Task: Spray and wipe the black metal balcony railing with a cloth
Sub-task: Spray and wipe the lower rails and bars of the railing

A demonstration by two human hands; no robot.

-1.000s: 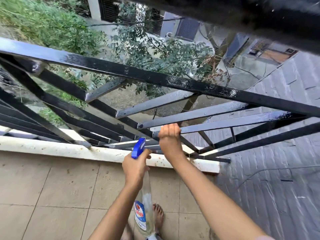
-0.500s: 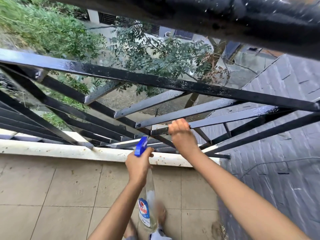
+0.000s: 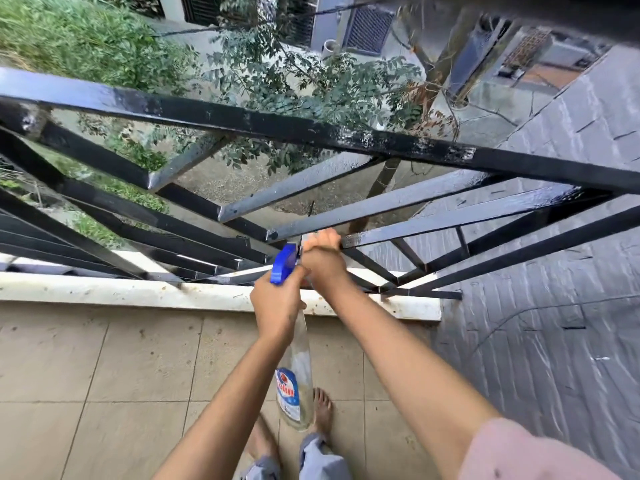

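Where the tiled floor ends: a black metal railing (image 3: 311,131) is seen standing on a white ledge (image 3: 104,292), its top rail crossing the view from left to right
Railing: slanted bars are fanned out beneath the top rail, and wet, glossy patches are shown on several of them
Wall: a grey textured wall (image 3: 554,306) is seen at the right, where the railing ends
Floor: beige tiles (image 3: 104,375) are laid below the ledge, and a bare foot (image 3: 322,407) is planted on them near the bottle's base
Right hand: the right hand (image 3: 322,258) is closed around one of the lower slanted bars near the point where the bars converge; whether a cloth is held under the fingers cannot be told
Left hand: the left hand (image 3: 277,303) is wrapped around the neck of a spray bottle (image 3: 294,386), just beside the right hand and touching it
Bottle: a clear body with a blue and red label is hung downward from the grip, while its blue trigger head (image 3: 284,263) is raised close to the lower bars
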